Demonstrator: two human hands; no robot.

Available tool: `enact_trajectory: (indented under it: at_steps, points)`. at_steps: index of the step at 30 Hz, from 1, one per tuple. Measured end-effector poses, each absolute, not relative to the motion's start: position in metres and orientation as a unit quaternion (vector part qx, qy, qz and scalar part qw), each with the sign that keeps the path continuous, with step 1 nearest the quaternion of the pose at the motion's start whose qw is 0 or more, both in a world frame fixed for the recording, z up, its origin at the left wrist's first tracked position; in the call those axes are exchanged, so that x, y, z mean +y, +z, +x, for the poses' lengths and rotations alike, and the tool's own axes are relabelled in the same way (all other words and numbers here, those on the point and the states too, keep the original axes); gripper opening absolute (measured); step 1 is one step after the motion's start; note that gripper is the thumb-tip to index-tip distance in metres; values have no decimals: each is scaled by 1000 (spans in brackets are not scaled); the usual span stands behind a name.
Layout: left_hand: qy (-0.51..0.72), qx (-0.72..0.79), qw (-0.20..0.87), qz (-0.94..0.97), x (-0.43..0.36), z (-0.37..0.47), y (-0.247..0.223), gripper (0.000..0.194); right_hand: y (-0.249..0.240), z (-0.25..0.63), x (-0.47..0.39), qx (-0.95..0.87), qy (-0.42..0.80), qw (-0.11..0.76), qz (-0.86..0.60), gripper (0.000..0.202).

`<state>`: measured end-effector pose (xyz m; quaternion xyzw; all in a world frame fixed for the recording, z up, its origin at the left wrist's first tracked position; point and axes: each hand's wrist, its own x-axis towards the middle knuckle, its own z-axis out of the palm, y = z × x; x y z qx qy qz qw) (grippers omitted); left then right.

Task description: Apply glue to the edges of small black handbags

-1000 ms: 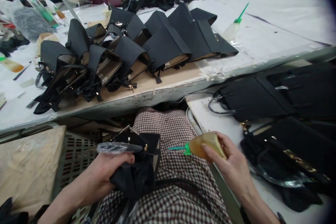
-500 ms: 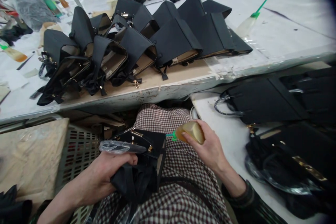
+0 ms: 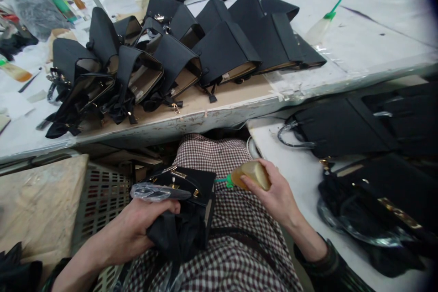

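While held bag (image 3: 202,183) extends rightward from left grip (image 3: 142,221), right grip (image 3: 276,194) clasps bottle (image 3: 251,174).

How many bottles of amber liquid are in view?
3: one bottle in the right hand, a second bottle lying on the white table at the left edge, and a third bottle farther back, upper left. More may be hidden there.

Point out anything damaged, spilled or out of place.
The bench's front edge looks scuffed and stained, unlike the paler top. I see no spill by the amber bottle in the right hand or damage to the black bag in the left hand.
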<state>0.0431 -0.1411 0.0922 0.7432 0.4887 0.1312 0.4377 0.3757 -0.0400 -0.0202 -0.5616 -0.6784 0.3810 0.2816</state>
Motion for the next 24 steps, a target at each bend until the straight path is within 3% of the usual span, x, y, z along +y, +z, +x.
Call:
enact_trajectory:
  at_steps: [13,20,24]
  points:
    - [126,492,452,733,-150,50,90,24,-1,381,-48,-599,449,274,-603,56]
    - [96,484,430,756,-153,54,90,31,-2,377,-52,-662,424,246,-568,42]
    - [101,477,409,771,-154,56,90,35,2,377,-53,-616,503,220,-565,39]
